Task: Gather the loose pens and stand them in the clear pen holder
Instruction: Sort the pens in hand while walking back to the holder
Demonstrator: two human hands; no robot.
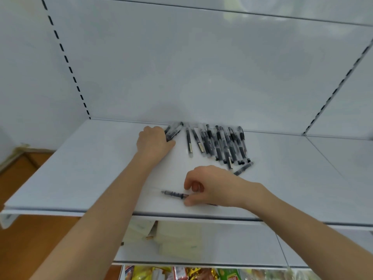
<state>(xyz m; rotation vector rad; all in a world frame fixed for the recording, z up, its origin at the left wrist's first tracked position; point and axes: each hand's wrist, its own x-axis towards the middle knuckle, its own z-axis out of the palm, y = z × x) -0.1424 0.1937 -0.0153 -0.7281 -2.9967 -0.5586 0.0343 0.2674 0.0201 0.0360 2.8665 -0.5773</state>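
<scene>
Several black-and-clear pens [220,144] lie in a loose heap at the back of a white shelf [90,174]. My left hand [153,142] grips a small bunch of pens [174,130] at the left end of the heap, near the back wall. My right hand [212,186] is near the shelf's front edge and pinches a single pen [174,194] that lies flat, its tip pointing left. Another pen [243,168] lies just behind my right hand. No clear pen holder shows in the head view.
A white back panel [201,67] with slotted uprights rises behind the shelf. Below the front edge are a lower shelf with pale boxes [177,239] and colourful packets [191,273]. A wooden floor [30,239] shows at the left.
</scene>
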